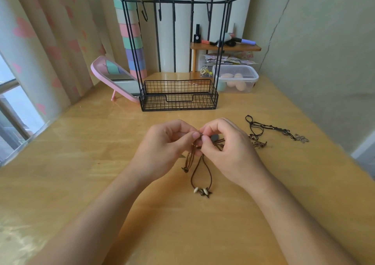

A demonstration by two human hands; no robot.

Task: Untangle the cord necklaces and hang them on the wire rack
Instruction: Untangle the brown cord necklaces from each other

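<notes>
Both hands are at mid-counter (101, 142), working the same spot.

Left hand (162, 149): grip closed to a thumb-and-forefinger pinch on the brown cord necklaces (200, 169), right at the knot. The other fingers are curled in.

Right hand (229, 149): same pinch on the same cords, fingertips touching the left's. A dark flat pendant (215, 137) shows just behind its thumb.

Below the pinch point the cords hang toward the near edge. One loop ends in pale beads (202, 191) resting on the counter. A shorter doubled strand with a knotted end lies just left of it, under the left hand's heel. More brown cord runs off right behind the right hand to a coppery charm (258, 143). Can't tell how many necklaces are in the tangle.

Black cord necklace (269, 127) lies apart, flat toward the right edge, with a silver flower charm (302, 138) at its outer end.

Wire rack (178, 102) stands upright at the far edge, centred, basket at the base and hook bar on top, well apart from the hands.

A pink mirror (105, 75) leans at the far-left corner. A clear lidded box (237, 77) sits just right of the rack, under a small wooden shelf (225, 47).
</notes>
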